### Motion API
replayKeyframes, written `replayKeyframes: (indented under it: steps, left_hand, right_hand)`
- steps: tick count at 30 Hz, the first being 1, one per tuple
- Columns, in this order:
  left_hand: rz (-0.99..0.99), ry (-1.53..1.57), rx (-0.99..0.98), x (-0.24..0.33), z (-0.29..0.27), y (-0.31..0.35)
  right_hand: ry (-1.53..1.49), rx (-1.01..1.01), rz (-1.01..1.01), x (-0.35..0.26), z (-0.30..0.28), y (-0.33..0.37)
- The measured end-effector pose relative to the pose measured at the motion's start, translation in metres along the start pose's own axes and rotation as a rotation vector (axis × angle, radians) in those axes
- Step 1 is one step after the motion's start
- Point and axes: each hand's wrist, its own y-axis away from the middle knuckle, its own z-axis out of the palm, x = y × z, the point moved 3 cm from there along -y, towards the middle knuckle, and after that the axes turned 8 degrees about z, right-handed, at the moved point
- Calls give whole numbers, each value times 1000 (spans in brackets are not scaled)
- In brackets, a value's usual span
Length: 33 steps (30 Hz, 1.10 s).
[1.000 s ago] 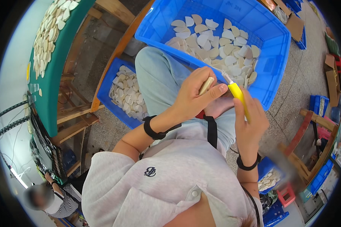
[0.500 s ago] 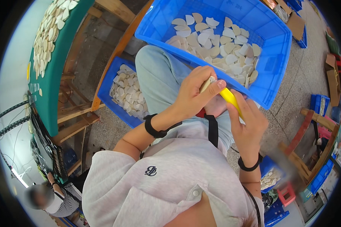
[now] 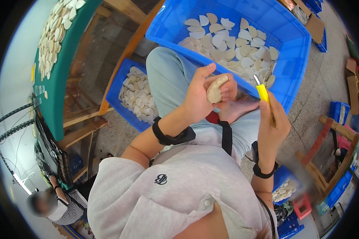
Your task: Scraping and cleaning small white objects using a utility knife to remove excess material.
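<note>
My left hand (image 3: 196, 92) is closed around a pale, half-round piece (image 3: 215, 91), its fingers curled behind it and the thumb raised. To its right my right hand (image 3: 276, 119) grips a yellow-handled knife (image 3: 262, 92) with a small metal tip pointing up and away from me. The tip is apart from the held piece and shows over the near side of a large blue crate (image 3: 294, 79). Inside that crate lie many similar cream and white half-round pieces (image 3: 247, 61).
A smaller blue bin (image 3: 115, 88) full of pale pieces stands left of my knee. Beyond it is a green-topped table (image 3: 64, 95) with a heap of pieces. Another person (image 3: 64, 209) sits at lower left. A wooden frame (image 3: 319, 171) and pink stool (image 3: 302, 205) are on the right.
The knife has come away from the piece, and my right hand has moved right with its tip now pointing upward. My left hand has turned, showing the piece's broad face.
</note>
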Motion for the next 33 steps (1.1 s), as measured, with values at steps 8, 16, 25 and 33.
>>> replayKeyframes:
  steps: [8,16,25,33]
  left_hand:
    - [-46,118,-67,-2,-1,-4]
    - [-90,252,-53,-1,7,-4]
    - [96,-481,146,0,9,3]
    - [224,-632,84,3,19,6]
  right_hand:
    - [-47,-83,85,-2,-1,4]
    - [-63,-93,77,-3,-2,4]
    - [2,-224,-88,-15,-1,4]
    - [81,-196,-178,-14,-1,5]
